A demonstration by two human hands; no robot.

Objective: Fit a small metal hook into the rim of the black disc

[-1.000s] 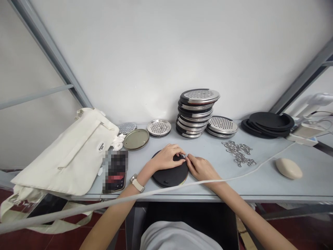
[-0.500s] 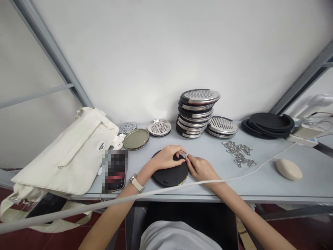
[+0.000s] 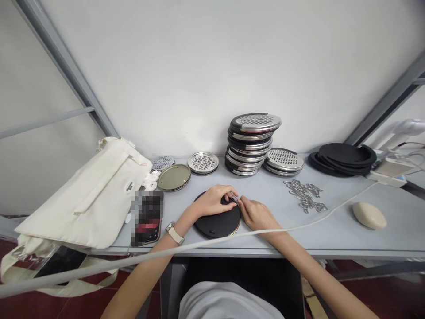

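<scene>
A round black disc lies flat on the table in front of me, with a thin shiny rim showing at its lower right. My left hand rests over its upper part, thumb and fingers curled together at a small metal clip by the disc's upper right edge. From the other side my right hand pinches the same clip between thumb and forefinger. The fingers partly cover the clip, so how it sits on the disc is hidden. Several loose metal clips lie in a pile to the right.
Behind my hands stands a tall stack of grater discs, with a lower stack beside it. Black covers are at the back right. An olive lid, a phone and a white bag stand left. A white cable crosses in front.
Both hands stay almost in place at the clip, with only slight finger shifts. The disc and the things around it have not moved.
</scene>
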